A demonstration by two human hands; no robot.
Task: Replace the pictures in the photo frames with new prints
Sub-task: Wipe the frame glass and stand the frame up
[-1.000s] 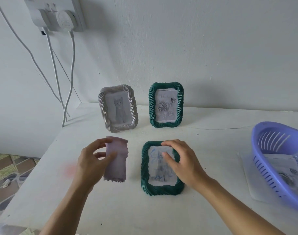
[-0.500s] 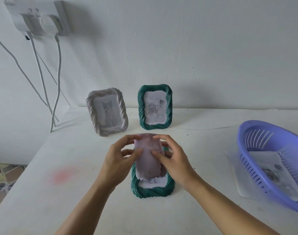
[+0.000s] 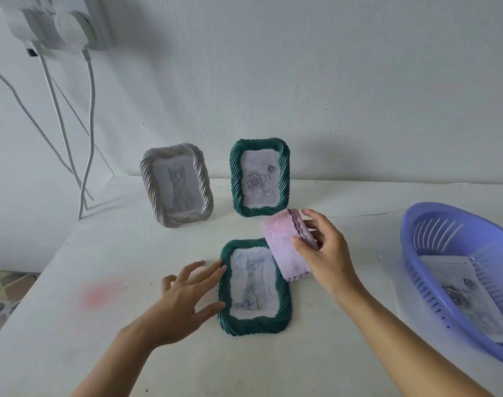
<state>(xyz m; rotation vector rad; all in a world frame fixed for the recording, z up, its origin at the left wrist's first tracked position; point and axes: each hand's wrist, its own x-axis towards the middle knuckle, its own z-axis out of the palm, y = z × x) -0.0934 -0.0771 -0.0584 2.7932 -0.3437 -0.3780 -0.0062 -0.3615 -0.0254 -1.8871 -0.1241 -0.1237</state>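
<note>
A green twisted-rim photo frame (image 3: 254,320) lies flat on the white table (image 3: 72,325), face up, with a cat picture in it. My left hand (image 3: 187,299) is spread, its fingertips touching the frame's left edge. My right hand (image 3: 324,253) grips a folded pink cloth (image 3: 282,247) over the frame's upper right corner. Behind, a white frame (image 3: 177,184) with a cat print and a second green frame (image 3: 260,181) with a rose print stand upright near the wall.
A purple plastic basket (image 3: 433,233) sits at the right, holding a print with a rose (image 3: 456,290). White cables (image 3: 87,116) hang from a wall socket at the upper left. A pink stain (image 3: 100,293) marks the table at the left.
The pink cloth passed from my left hand to my right hand and moved right, off the flat frame's glass. My left hand dropped to the frame's left edge.
</note>
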